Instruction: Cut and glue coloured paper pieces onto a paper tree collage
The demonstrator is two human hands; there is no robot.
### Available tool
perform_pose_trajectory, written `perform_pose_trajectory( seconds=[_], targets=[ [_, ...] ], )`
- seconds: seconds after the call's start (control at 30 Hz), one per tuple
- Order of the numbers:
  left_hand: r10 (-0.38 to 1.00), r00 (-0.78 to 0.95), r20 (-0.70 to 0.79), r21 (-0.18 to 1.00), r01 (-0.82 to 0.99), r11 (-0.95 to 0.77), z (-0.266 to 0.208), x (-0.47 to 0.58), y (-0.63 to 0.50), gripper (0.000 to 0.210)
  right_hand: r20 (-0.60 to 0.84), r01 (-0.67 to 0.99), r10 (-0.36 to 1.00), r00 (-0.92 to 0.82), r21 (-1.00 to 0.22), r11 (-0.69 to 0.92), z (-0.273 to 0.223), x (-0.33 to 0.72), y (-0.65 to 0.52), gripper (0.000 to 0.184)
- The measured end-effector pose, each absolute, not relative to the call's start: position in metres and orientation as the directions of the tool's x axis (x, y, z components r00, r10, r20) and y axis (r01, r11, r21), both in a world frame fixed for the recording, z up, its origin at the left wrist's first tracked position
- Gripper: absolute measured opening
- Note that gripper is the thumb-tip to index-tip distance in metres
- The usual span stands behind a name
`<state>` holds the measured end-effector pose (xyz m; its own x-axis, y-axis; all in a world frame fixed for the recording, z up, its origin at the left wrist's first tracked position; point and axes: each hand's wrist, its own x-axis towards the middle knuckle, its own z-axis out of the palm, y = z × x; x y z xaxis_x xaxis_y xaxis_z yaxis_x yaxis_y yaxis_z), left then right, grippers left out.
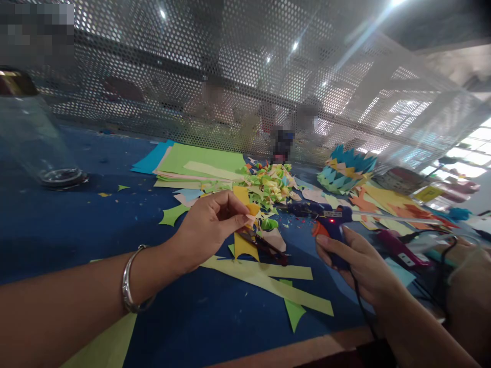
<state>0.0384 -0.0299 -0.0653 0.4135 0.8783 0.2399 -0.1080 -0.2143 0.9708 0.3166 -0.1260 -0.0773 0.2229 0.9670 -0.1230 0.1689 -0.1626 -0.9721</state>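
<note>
My left hand [209, 227], with a silver bangle on its wrist, pinches a small folded piece of yellow and pale pink paper [253, 209] between thumb and fingertips. My right hand [360, 258] is wrapped round a dark blue glue gun [339, 230], its forefinger by the orange trigger. A red light glows on the gun's side, and the nozzle points left toward the pinched paper, apart from it. Under my left fingertips lie a yellow paper strip [245, 248] and a dark tool [268, 246], perhaps scissors, partly hidden. Pale green strips [276, 283] lie nearer me.
Behind my hands are a heap of curled paper bits [272, 181] and stacked coloured sheets [207, 158]. A glass jar [38, 143] stands left. Rightward are a layered paper craft [345, 171], a purple power strip [401, 249], cords and another person's arm [468, 301]. A perforated screen [184, 66] stands behind.
</note>
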Motion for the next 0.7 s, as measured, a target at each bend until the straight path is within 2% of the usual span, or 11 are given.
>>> perform_pose_trajectory(
  seconds=[0.1, 0.23, 0.53, 0.7],
  targets=[
    [0.897, 0.369, 0.243, 0.967, -0.163, -0.194, -0.064, 0.039, -0.030, 0.016, -0.154, 0.197, 0.961, 0.228, -0.960, -0.200, -0.077, 0.309, -0.130, 0.048],
    [0.891, 0.398, 0.221, 0.965, -0.223, -0.140, -0.064, 0.040, -0.030, 0.017, -0.130, 0.187, 0.976, 0.174, -0.969, -0.162, -0.075, 0.302, -0.132, 0.046],
    [0.904, 0.421, 0.080, 0.922, -0.376, 0.094, -0.062, 0.044, -0.036, 0.020, -0.038, 0.112, 0.991, 0.131, -0.992, -0.053, -0.074, 0.289, -0.130, 0.029],
    [0.915, 0.397, 0.073, 0.913, -0.396, 0.099, -0.061, 0.045, -0.037, 0.019, -0.055, 0.084, 0.991, 0.125, -0.994, -0.066, -0.076, 0.284, -0.131, 0.027]
  ],
)
